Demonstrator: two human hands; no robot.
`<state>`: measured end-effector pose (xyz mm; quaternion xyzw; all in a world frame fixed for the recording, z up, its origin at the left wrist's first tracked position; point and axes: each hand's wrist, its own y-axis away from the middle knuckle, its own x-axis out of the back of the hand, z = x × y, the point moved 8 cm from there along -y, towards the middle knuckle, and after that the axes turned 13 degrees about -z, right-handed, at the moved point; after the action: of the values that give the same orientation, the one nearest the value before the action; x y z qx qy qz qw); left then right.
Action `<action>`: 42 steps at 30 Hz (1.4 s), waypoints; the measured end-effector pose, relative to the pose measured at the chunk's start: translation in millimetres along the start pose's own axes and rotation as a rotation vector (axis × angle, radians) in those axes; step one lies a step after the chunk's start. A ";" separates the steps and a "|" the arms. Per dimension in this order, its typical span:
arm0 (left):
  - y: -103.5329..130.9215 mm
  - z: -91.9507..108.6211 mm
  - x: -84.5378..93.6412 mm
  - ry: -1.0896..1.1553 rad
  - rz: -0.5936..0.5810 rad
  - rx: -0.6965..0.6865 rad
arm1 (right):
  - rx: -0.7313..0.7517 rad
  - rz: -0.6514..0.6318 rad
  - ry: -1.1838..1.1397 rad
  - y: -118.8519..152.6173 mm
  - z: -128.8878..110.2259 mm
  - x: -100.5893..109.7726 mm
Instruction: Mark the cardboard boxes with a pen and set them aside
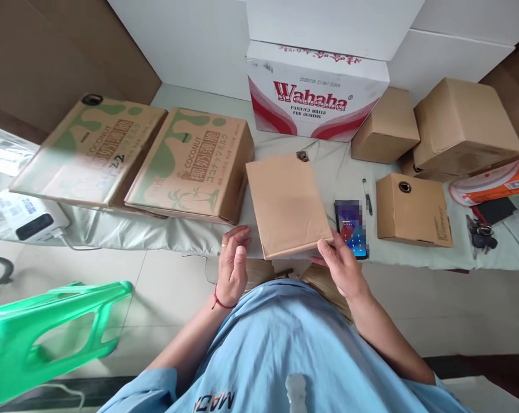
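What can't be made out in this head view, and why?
In the head view:
Underside of the held cardboard box: hidden by its upper face.
Right hand: partly covered by that box.
Phone screen: partly pixelated.
Green stool: cut off by the left edge.
Orange package: cut off by the right edge.

Open right of centre, above black rectangular phone (356,245); hemmed left by flat brown cardboard box (287,206), right by oblong brown cardboard box (408,215), above by white-and-red cardboard case (315,94).
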<state>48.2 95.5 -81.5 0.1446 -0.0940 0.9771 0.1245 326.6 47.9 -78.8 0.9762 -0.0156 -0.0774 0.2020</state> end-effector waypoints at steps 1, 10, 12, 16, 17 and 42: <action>-0.3 -0.3 -1.5 0.002 -0.018 0.013 | 0.012 -0.004 0.133 0.5 -2.8 6.3; -31.0 16.7 -22.8 0.075 -0.105 0.111 | 0.194 0.044 0.418 -2.5 -29.4 25.8; -32.5 17.6 -24.3 0.124 -0.133 0.122 | 0.208 -0.068 0.428 -2.6 -33.0 6.4; -24.6 12.4 -17.9 0.184 -0.150 0.161 | 0.174 -0.216 0.377 1.2 -29.7 -12.9; -22.3 14.4 -16.6 0.191 -0.164 0.146 | 0.165 -0.208 0.342 1.4 -27.3 -10.9; -33.4 112.2 -2.8 -0.250 -0.024 -0.117 | -0.077 -0.082 -0.106 5.9 24.4 0.5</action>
<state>88.9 102.0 28.1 0.2591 -0.1639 0.9427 0.1319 323.2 32.9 -98.6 0.9620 0.0170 -0.1378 0.2351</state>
